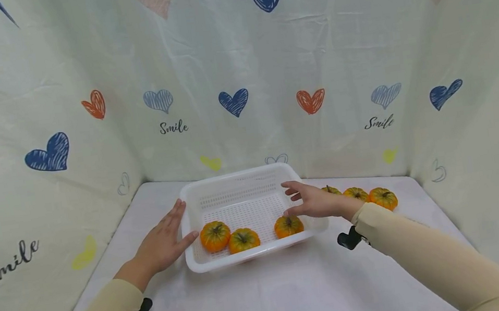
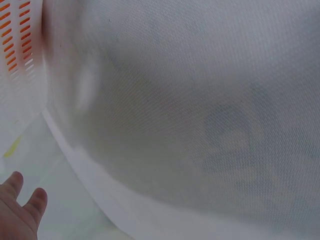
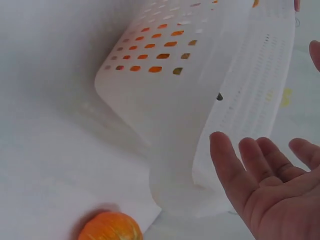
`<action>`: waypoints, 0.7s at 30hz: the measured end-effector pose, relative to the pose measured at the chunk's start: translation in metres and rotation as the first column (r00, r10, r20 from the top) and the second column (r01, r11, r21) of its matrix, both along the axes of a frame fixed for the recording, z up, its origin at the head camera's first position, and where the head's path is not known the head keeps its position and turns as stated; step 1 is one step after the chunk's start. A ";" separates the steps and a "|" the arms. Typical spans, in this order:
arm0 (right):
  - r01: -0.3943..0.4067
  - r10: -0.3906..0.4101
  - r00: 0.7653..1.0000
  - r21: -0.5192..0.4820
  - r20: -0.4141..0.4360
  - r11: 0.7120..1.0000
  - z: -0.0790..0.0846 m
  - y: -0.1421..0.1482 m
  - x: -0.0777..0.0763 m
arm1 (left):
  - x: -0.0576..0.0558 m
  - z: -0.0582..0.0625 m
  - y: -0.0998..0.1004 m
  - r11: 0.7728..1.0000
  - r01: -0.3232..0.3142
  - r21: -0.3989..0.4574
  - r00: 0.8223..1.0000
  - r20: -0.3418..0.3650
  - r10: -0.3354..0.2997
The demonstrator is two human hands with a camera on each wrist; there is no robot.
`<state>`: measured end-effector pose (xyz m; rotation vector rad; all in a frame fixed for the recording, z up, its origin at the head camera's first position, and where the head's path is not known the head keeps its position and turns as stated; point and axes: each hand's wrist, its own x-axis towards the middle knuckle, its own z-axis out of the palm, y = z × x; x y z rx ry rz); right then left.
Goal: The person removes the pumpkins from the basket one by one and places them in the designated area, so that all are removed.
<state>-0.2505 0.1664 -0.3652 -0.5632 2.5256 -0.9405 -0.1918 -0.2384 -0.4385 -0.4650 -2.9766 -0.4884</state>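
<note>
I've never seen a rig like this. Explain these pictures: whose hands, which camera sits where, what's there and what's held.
There is no machine here: the left grip and right grip are a person's bare hands. The wide picture comes from a camera on the head, looking forward and down. The two close-ups come from cameras worn on the wrists, one each.

On the white, cloth-like tabletop sits a white, rectangular, perforated plastic basket. Inside are three small, round, orange-and-green pumpkins; three more lie outside, to its right.

The left grip is at the basket's left rim, fingers extended. The right grip is open over the basket's right side, thumb close to one pumpkin. Neither holds a pumpkin.
</note>
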 end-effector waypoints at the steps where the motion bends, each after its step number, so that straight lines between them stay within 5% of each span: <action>1: 0.001 -0.001 1.000 0.009 0.014 1.000 -0.001 -0.001 0.001 | 0.000 0.000 0.000 1.000 -0.002 0.000 1.000 0.003 0.002; 12: 0.030 -0.043 0.974 0.065 0.221 0.997 -0.017 -0.013 0.002 | 0.002 0.002 0.000 1.000 -0.007 0.016 1.000 0.006 0.007; 21: 0.027 -0.042 0.959 0.058 0.282 0.998 -0.017 -0.025 0.000 | 0.000 -0.003 -0.002 1.000 -0.005 0.022 1.000 -0.007 0.005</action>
